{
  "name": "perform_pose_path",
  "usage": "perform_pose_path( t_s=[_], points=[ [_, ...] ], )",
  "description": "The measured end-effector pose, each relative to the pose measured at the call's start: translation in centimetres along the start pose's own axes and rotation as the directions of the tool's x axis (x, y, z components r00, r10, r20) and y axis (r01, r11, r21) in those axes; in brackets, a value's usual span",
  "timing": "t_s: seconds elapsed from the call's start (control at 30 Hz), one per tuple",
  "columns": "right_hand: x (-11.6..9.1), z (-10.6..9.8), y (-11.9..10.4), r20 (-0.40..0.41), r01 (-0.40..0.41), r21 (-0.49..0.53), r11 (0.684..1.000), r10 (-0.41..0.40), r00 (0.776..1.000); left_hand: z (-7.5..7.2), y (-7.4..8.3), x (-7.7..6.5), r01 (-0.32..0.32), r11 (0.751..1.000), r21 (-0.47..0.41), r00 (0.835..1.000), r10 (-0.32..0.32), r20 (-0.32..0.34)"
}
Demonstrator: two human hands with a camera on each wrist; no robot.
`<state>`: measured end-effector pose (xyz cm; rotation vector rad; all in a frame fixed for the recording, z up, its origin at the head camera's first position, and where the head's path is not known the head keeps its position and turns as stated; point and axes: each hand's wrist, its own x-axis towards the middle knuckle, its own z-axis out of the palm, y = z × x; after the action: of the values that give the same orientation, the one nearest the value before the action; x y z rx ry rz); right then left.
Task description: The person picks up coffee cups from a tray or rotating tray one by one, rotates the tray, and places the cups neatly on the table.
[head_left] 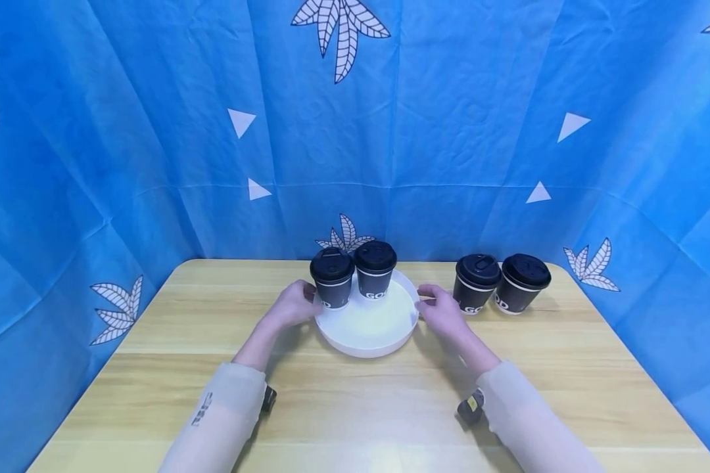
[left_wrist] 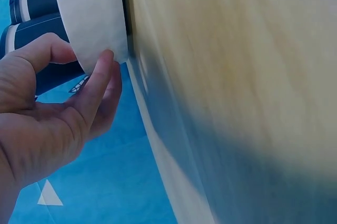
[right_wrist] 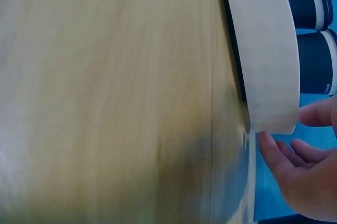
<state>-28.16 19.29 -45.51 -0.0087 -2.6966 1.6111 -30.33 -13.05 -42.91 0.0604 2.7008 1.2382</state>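
A round white tray [head_left: 367,332] with a low wall is over the middle of the wooden table. Two black paper cups with lids, a left cup [head_left: 333,293] and a right cup [head_left: 374,281], stand upright on its back left part. My left hand [head_left: 290,305] grips the tray's left side, thumb at the rim and fingertips against the wall [left_wrist: 95,19]. At the opposite side my right hand [head_left: 442,313] holds the edge between thumb and fingers, seen close to the wall [right_wrist: 268,61] in the right wrist view. A dark strip shows beneath the tray in both wrist views.
Two more lidded black cups, one upright [head_left: 475,299] and one beside it [head_left: 517,299], stand side by side to the right of my right hand. A blue patterned cloth [head_left: 390,131] hangs behind the table's back edge and at both sides. Bare wood [head_left: 355,407] lies in front.
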Motion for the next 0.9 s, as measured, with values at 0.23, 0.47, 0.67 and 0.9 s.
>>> perform_pose_path(
  t_s=[0.23,0.47,0.67,0.9],
  points=[
    [-0.2,0.0,0.1,0.016,0.005,-0.032,0.999,-0.004,1.000,-0.1,0.0,0.3,0.008,1.000,0.005,1.000,-0.008,-0.009],
    [-0.7,-0.1,0.1,0.025,0.006,-0.044,0.999,-0.005,1.000,0.0,0.0,-0.3,0.023,0.998,-0.057,1.000,-0.024,-0.012],
    [-1.3,-0.3,0.1,0.038,0.003,-0.039,0.999,-0.002,0.999,0.2,0.0,-0.6,0.032,0.998,-0.058,0.999,-0.032,-0.013],
    [-2.1,-0.3,-0.4,0.049,-0.015,-0.037,0.999,0.016,0.999,0.6,0.1,-1.0,0.020,1.000,-0.001,1.000,-0.020,-0.014]
  ],
)
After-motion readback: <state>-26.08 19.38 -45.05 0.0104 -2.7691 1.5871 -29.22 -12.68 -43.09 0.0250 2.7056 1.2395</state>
